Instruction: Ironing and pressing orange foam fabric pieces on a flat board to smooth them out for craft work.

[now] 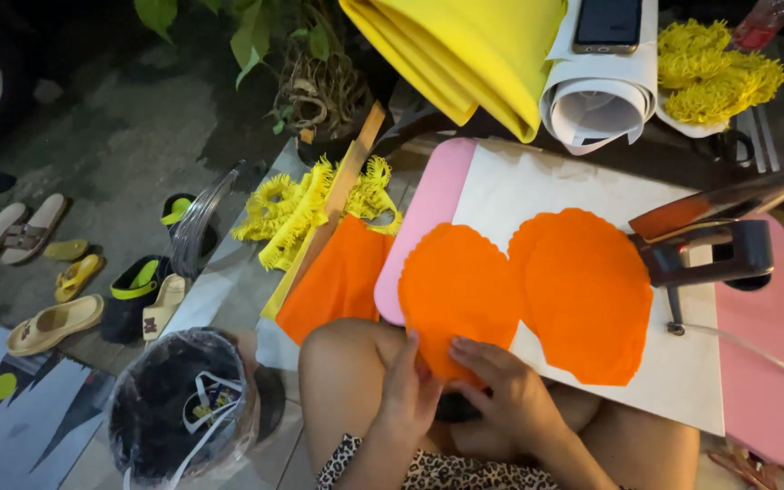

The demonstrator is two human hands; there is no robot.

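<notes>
Both hands' grip, left hand (410,386) and right hand (505,390), pinches orange petal (455,290) overhanging the pink board (428,213) edge.

The person's left hand (410,395) and right hand (505,395) are bare, without rings, gloves or sleeves, the forearms and both knees are uncovered too, and the only clothing that shows is a leopard-print garment (428,470) in tan and black at the near edge.
</notes>
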